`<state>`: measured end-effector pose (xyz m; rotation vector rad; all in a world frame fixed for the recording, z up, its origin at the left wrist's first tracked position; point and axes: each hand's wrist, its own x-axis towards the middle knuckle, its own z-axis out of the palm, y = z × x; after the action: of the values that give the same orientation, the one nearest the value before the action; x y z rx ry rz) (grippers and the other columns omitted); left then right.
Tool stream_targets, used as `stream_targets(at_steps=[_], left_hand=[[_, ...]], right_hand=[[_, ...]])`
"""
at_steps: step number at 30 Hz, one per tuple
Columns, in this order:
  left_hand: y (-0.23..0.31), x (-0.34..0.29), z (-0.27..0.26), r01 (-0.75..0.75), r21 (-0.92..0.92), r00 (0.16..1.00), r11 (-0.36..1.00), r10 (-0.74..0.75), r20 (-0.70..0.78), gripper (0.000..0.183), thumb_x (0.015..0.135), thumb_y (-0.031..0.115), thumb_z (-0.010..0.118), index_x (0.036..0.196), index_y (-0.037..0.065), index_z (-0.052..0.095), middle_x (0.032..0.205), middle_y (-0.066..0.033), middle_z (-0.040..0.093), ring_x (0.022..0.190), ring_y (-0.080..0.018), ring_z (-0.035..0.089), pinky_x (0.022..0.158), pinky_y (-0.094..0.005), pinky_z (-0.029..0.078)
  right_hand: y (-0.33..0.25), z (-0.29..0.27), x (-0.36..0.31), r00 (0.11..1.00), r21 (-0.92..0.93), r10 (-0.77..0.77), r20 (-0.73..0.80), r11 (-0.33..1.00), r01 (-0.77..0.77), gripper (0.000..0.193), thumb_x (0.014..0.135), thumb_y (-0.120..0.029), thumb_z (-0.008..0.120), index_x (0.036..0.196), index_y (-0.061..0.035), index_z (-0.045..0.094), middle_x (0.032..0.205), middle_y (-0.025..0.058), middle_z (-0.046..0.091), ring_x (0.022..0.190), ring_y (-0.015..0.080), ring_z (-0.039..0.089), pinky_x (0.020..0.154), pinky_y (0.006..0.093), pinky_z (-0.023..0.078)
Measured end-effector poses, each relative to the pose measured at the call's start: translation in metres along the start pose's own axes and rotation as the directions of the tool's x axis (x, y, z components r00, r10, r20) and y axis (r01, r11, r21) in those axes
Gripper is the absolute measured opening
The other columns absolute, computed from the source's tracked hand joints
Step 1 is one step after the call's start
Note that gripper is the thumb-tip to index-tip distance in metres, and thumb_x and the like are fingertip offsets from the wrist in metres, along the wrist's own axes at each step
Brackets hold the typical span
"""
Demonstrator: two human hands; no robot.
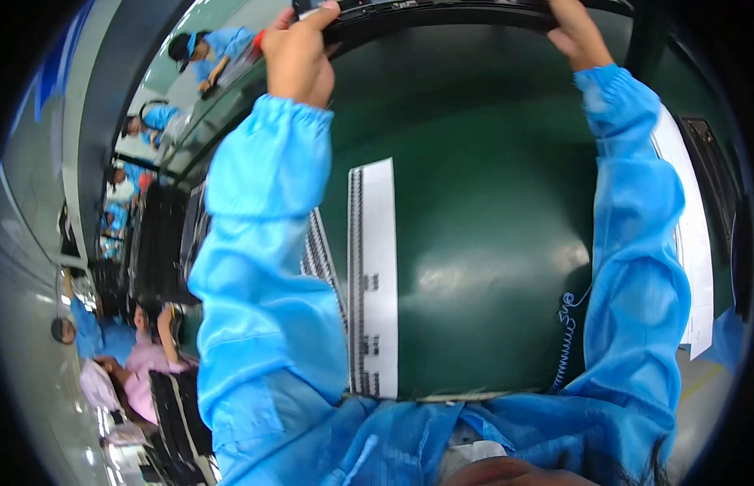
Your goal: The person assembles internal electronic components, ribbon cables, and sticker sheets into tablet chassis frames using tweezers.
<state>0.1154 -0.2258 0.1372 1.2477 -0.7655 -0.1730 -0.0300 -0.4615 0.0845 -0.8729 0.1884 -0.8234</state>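
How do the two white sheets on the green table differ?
The middle white sheet lies between the arms, with dark printed columns along its left edge; the right white sheet lies beyond the right sleeve, looks plain and is partly hidden. Both lie flat on the green table.

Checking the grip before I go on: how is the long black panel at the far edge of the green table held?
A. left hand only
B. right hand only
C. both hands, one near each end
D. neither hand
C: the left hand and the right hand each grip the black panel, spread apart.
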Motion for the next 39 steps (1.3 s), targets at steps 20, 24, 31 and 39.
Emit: stream_targets(at_steps=[20, 24, 31, 39], left_hand=[[0.007, -0.264, -0.158, -0.555, 0.529, 0.666, 0.643, -0.038, 0.745, 0.045, 0.074, 0.021, 0.064, 0.114, 0.004, 0.053, 0.119, -0.0186, 0.048, 0.11, -0.0334, 0.045, 0.09, -0.0407, 0.032], [-0.006, -0.25, -0.157, -0.62, 0.491, 0.618, 0.612, -0.003, 0.786, 0.046, 0.069, 0.02, 0.068, 0.11, 0.002, 0.056, 0.116, -0.0162, 0.05, 0.106, -0.0317, 0.047, 0.089, -0.0401, 0.033], [-0.011, -0.253, -0.145, -0.632, 0.501, 0.633, 0.591, 0.021, 0.774, 0.045, 0.066, 0.021, 0.069, 0.105, 0.001, 0.057, 0.115, -0.0153, 0.05, 0.108, -0.0316, 0.045, 0.089, -0.0415, 0.034], [-0.004, -0.248, -0.148, -0.638, 0.507, 0.615, 0.58, -0.012, 0.788, 0.045, 0.068, 0.021, 0.069, 0.106, 0.001, 0.057, 0.117, -0.0167, 0.049, 0.109, -0.0341, 0.045, 0.088, -0.0429, 0.034]], right_hand=[[0.019, 0.029, -0.267, 0.867, -0.889, -0.206, 0.453, -0.18, 0.421, 0.009, 0.076, -0.009, 0.062, 0.082, -0.0026, 0.062, 0.091, 0.0123, 0.057, 0.089, 0.0282, 0.053, 0.079, 0.0341, 0.042], [0.098, 0.123, -0.312, 0.773, -0.773, -0.012, 0.635, -0.02, 0.634, 0.008, 0.061, -0.002, 0.064, 0.067, -0.002, 0.06, 0.086, 0.0106, 0.056, 0.086, 0.0276, 0.051, 0.077, 0.0372, 0.04], [0.137, 0.126, -0.317, 0.739, -0.729, 0.022, 0.674, -0.148, 0.669, 0.01, 0.058, -0.001, 0.063, 0.065, 0.0028, 0.057, 0.093, 0.0128, 0.055, 0.092, 0.0299, 0.049, 0.082, 0.0425, 0.036], [0.094, 0.118, -0.316, 0.789, -0.758, -0.003, 0.614, 0.277, 0.591, 0.012, 0.07, -0.001, 0.064, 0.074, -0.0032, 0.053, 0.096, 0.0139, 0.055, 0.095, 0.0298, 0.05, 0.082, 0.0393, 0.039]])
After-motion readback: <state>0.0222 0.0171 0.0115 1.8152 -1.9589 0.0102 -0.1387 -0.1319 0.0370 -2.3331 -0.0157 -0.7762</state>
